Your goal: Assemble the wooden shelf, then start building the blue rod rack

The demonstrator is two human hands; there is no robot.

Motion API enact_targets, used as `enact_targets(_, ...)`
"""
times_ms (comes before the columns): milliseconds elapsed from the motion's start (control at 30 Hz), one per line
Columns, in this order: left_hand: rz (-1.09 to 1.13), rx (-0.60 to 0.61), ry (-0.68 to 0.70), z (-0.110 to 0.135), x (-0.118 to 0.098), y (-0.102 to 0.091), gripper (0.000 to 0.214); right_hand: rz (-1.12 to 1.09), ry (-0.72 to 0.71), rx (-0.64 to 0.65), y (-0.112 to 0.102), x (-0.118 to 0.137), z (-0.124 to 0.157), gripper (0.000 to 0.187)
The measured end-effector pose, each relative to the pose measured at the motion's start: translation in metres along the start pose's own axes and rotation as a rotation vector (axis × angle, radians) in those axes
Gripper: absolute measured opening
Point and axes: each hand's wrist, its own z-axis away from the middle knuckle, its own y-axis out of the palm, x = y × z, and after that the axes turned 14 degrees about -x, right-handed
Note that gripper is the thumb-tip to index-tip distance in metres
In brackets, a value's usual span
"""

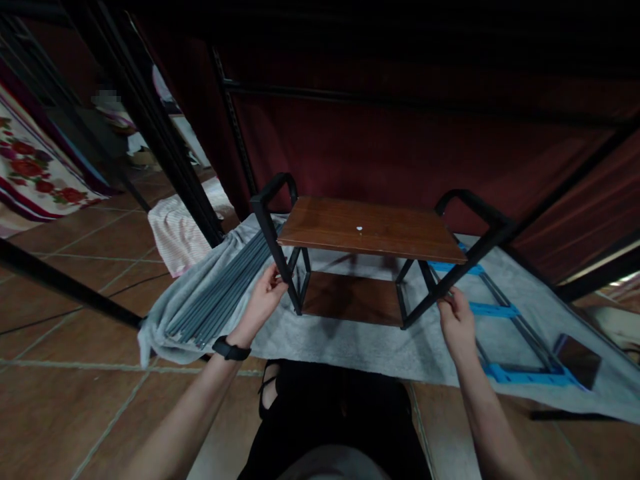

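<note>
The two-tier wooden shelf (370, 230) with black metal side frames stands upright on the gray blanket (345, 347), between both hands. The left hand (264, 299) pinches the left front upright; the right hand (457, 325) grips the right front upright with curled fingers. Gray rods (227, 290) lie left of the shelf; a blue-jointed tubular frame (495, 311) lies right, beside a dark smartphone (579, 361).

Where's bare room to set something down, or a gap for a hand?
Grey cloth lies bare between the shelf and the near edge; above its lower board, a gap is open for a hand. Crowded: left, the rods and left hand; right, the right hand, blue rack and dark slab.
</note>
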Motion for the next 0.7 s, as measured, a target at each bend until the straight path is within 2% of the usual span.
enact_targets(133,-0.043,0.120,-0.014,0.007,0.010,0.003,0.040,-0.003,0.055,0.193,0.002,-0.017,0.007,0.038)
enact_targets(233,-0.148,0.079,0.052,0.007,0.016,0.008,0.038,0.002,0.042,0.252,0.005,-0.020,0.010,0.039)
enact_targets(500,-0.270,0.015,0.160,0.005,0.013,0.016,0.034,0.070,0.004,0.204,0.008,-0.014,0.009,0.042)
enact_targets(700,-0.332,0.027,0.150,0.015,0.010,0.021,0.033,0.062,0.038,0.089,0.011,-0.024,0.013,0.043)
